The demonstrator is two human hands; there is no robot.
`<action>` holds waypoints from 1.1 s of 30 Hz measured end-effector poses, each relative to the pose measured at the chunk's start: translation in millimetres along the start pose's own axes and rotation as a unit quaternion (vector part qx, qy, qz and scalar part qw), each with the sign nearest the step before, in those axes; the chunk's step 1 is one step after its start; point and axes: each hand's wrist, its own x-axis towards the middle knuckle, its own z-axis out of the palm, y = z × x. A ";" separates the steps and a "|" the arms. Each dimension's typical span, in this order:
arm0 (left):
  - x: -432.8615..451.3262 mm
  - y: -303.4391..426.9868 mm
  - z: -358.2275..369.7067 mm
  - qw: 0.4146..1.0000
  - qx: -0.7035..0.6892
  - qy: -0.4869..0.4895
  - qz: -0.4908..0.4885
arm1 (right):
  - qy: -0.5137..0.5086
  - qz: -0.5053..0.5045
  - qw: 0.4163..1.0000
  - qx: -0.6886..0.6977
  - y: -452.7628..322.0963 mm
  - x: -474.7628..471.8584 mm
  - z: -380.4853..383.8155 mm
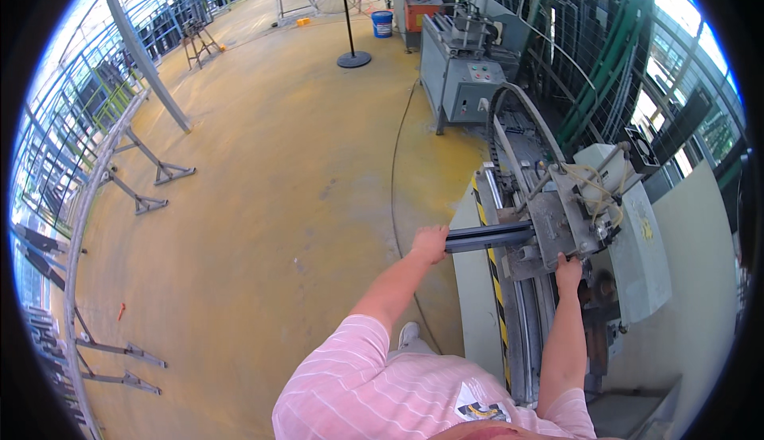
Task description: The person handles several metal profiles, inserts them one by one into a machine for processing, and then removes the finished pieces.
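Observation:
My left hand (430,244) is closed around the near end of a dark grey metal profile (489,237), which looks like extruded aluminium. From there the profile runs right into a machine carriage (552,225) with a metal plate, a pneumatic cylinder and thin hoses. At the lower edge of that plate is my right hand (568,270), its fingers against the metal; their exact grip is hidden. Below the carriage, steel guide rails (528,332) run along the machine bed, beside a black and yellow warning strip (498,303).
A cable (393,189) lies on the floor left of the machine. Ahead stand a second grey machine (462,85), a pedestal fan (353,59) and a blue bucket (382,24). A long rail on metal stands (89,201) lines the left side. A cable chain (494,124) arches over the bed.

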 end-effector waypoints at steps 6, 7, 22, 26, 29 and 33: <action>13.5 14.0 16.4 0.999 -0.005 0.019 0.034 | -0.003 -0.014 0.999 -0.031 -1.4 1.3 -9.7; 18.6 19.8 16.6 1.000 -0.003 0.009 0.029 | 0.001 -0.008 1.000 -0.023 4.8 1.8 -12.6; 68.4 67.9 81.5 0.998 0.013 -0.038 0.047 | -0.043 0.112 0.993 0.002 47.2 39.6 -9.5; 68.3 65.8 86.0 0.998 0.014 -0.040 0.057 | -0.114 0.095 0.987 -0.062 27.0 42.0 -64.8; 69.9 62.7 94.4 0.998 0.017 -0.037 0.057 | 0.080 0.121 0.989 -0.004 36.3 57.2 -87.3; 69.4 67.8 95.4 0.997 0.014 -0.028 0.069 | 0.207 -0.063 0.974 -0.065 -8.5 75.7 -118.3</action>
